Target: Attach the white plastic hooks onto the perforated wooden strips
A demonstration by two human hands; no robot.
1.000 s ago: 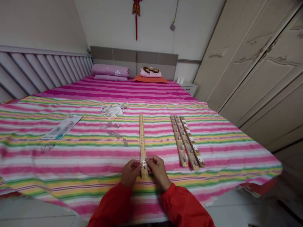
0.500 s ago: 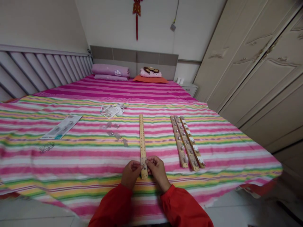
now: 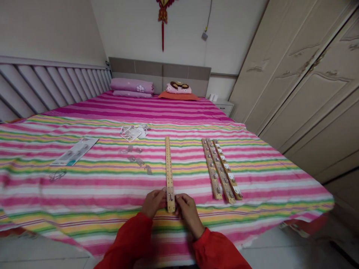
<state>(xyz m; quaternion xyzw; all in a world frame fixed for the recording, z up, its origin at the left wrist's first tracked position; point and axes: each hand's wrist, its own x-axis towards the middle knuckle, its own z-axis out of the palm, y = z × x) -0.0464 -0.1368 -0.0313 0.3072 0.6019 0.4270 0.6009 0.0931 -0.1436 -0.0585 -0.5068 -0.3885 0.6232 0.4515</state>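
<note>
- left hand (image 3: 153, 203), red sleeve (image 3: 123, 243): fingers loosely curled at the strip's near end, at 9 o'clock to it; touching or just beside, can't tell; grip unclear
- right hand (image 3: 188, 211), red sleeve (image 3: 215, 250): same end, at 3 o'clock to the strip, fingers curled; grip unclear
- drilled wooden strip (image 3: 169, 164): pale, narrow, straight, rows of small holes, lying flat on the bed, running toward 12 o'clock from between the hands
- small metal fitting (image 3: 170, 196): on the strip near the hands; exact type too small to tell
- three wooden strips with white-capped fittings (image 3: 221, 168): side by side, 1 o'clock
- small clear fittings (image 3: 134, 158): scattered, 11 o'clock
- opened packets (image 3: 131, 132): 11 o'clock, farther out
- printed card (image 3: 75, 151): 10 o'clock
- striped bedspread (image 3: 260, 186): under everything
</note>
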